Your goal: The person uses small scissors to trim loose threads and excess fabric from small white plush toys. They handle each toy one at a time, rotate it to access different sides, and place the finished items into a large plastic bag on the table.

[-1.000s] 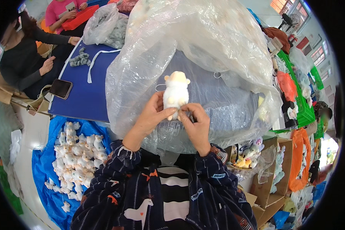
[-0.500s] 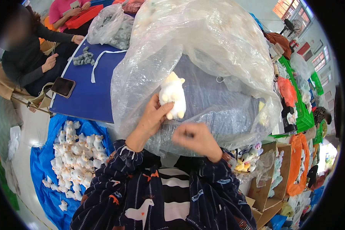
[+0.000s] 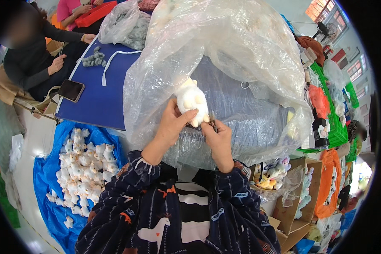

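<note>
A small white plush toy [image 3: 192,101] with cream feet and a cream-topped head is in my left hand [image 3: 172,125]. My left thumb presses across its lower body and the fingers go behind it. My right hand [image 3: 218,137] is closed by the toy's lower end, its fingertips at one cream foot. A small dark tool [image 3: 212,120] pokes up from the right fingers; its kind is mostly hidden by them. Under both hands spreads a large clear plastic bag [image 3: 245,122], its mouth toward me.
Blue sheeting [image 3: 46,178] at the lower left carries a pile of white plush toys [image 3: 86,169]. On the blue table [image 3: 95,95] lie a phone [image 3: 71,90], a white strip and grey fluffy pieces. A co-worker [image 3: 34,59] sits at the left. Cardboard boxes [image 3: 294,207] stand at the right.
My right hand has moved from apart, blurred in motion, up to the toy's lower end. The toy has tilted slightly in my left hand.
</note>
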